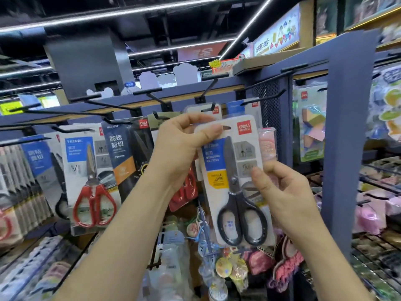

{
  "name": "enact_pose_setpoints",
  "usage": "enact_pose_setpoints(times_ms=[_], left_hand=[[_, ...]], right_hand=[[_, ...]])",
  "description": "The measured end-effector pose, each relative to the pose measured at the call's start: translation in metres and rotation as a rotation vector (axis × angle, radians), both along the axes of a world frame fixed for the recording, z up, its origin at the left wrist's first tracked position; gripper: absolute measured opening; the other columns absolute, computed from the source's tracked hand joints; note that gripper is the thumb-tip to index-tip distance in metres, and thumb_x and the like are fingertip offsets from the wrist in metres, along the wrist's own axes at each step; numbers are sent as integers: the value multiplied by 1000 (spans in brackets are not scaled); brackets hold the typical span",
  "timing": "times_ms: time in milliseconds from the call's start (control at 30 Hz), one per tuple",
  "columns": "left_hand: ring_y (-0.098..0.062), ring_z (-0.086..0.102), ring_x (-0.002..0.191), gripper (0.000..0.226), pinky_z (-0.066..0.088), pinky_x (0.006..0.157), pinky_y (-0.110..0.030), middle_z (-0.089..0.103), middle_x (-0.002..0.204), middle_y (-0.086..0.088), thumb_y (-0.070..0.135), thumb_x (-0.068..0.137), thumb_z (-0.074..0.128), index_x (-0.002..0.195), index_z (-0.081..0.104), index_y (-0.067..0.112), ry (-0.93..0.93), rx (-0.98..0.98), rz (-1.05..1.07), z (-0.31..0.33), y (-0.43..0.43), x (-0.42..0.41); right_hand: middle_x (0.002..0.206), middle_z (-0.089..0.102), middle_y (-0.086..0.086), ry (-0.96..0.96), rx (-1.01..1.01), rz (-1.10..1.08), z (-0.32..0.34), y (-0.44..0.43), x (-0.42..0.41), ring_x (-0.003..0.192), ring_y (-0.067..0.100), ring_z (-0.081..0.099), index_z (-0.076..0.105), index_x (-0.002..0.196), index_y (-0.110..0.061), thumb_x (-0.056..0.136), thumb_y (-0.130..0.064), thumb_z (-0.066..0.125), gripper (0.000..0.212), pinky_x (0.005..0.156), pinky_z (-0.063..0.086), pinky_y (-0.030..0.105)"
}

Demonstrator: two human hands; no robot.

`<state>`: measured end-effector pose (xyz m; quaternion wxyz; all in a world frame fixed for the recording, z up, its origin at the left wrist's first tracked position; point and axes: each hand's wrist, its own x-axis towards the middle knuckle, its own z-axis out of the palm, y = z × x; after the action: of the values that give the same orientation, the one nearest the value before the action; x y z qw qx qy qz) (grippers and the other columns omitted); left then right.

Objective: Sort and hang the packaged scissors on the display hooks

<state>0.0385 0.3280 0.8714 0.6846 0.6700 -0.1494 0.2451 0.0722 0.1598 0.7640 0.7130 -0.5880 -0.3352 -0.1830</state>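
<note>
Head view: the left hand (184,148) grips the top left corner of the pack of black-handled scissors (235,192). Its fingers (208,131) are curled round the card edge, and the thumb presses on the front just beside the hang hole. The right hand (288,192) pinches the pack's right edge lower down. Its fingers (259,179) are closed on the card, with the thumb on the front near the scissor pivot. The pack stands upright between the two sets of fingers, held in front of the rack.

Just above the left fingers a black display hook (212,106) sticks out, with another pack on it behind. To the left of the left fingers hang a dark pack with an orange label (124,153) and, farther left, a pack of red-handled scissors (92,181). To the right of the right fingers stands a blue rack post (345,137).
</note>
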Motion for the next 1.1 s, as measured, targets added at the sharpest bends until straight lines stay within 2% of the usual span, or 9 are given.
enact_pose_setpoints(times_ms=[133, 367, 533, 633, 767, 867, 933, 1033, 1100], left_hand=[[-26, 74, 83, 21, 60, 64, -31, 74, 89, -9, 5, 75, 75, 94, 67, 7, -99, -140, 31, 12, 0, 3], [-21, 73, 80, 19, 59, 67, -29, 73, 96, -12, 2, 82, 75, 96, 67, 11, -126, -102, 211, 23, -5, 24], [-24, 72, 92, 11, 61, 76, -38, 70, 109, -11, 13, 90, 69, 93, 68, 24, -43, -14, 297, 19, -5, 36], [-22, 69, 100, 29, 59, 84, -46, 68, 116, -6, 12, 92, 65, 101, 63, 39, -39, 113, 333, 10, -1, 32], [-18, 70, 85, 61, 60, 72, -30, 68, 104, -2, 1, 85, 69, 120, 50, 47, 45, 316, 298, -30, 8, -3], [-29, 66, 79, 61, 57, 74, -32, 69, 92, -10, 4, 85, 71, 124, 55, 49, 50, 382, 396, -58, 14, -10], [-17, 63, 73, 64, 50, 71, -17, 68, 85, -4, 6, 85, 72, 129, 55, 49, 26, 435, 518, -62, 23, 5], [-17, 62, 76, 65, 46, 70, -17, 64, 81, 1, 8, 88, 70, 138, 50, 43, 36, 565, 627, -57, 27, 25], [-15, 62, 83, 64, 47, 78, -24, 65, 90, 6, 9, 90, 68, 142, 46, 39, 69, 618, 667, -53, 26, 39]], right_hand=[[68, 63, -8, 22, -20, -64, 0, -1, -1, 66, 0, 55, 68, 79, -10, 74, -36, 68, 26, 68, 44, 10], [65, 63, -15, 80, 33, -65, 9, 14, 4, 64, -1, 55, 69, 77, -18, 87, -29, 65, 16, 64, 45, 14], [61, 53, -7, 171, -1, -112, 5, 18, 9, 64, 12, 48, 65, 75, -12, 88, -45, 69, 36, 65, 41, 33], [52, 37, -14, 165, -22, -172, 8, 22, 10, 57, 9, 35, 59, 74, -3, 91, -44, 68, 45, 58, 31, 30], [48, 37, -13, 160, -22, -231, 9, 28, 18, 54, 10, 32, 59, 72, -3, 92, -40, 66, 43, 57, 30, 31], [67, 63, -13, 100, -90, -377, 5, 30, 23, 67, 9, 55, 68, 78, -20, 94, -36, 65, 23, 70, 44, 34], [86, 69, -5, 9, -139, -558, 1, 25, 25, 82, 15, 62, 69, 89, -24, 97, -23, 61, 11, 76, 46, 34], [99, 68, 1, -127, -114, -688, -2, 9, 27, 91, 17, 63, 70, 102, -19, 93, -11, 54, 20, 79, 47, 30], [110, 67, -4, -110, -56, -575, 3, -1, 23, 100, 2, 61, 66, 111, -25, 94, -1, 55, 31, 86, 48, 19]])
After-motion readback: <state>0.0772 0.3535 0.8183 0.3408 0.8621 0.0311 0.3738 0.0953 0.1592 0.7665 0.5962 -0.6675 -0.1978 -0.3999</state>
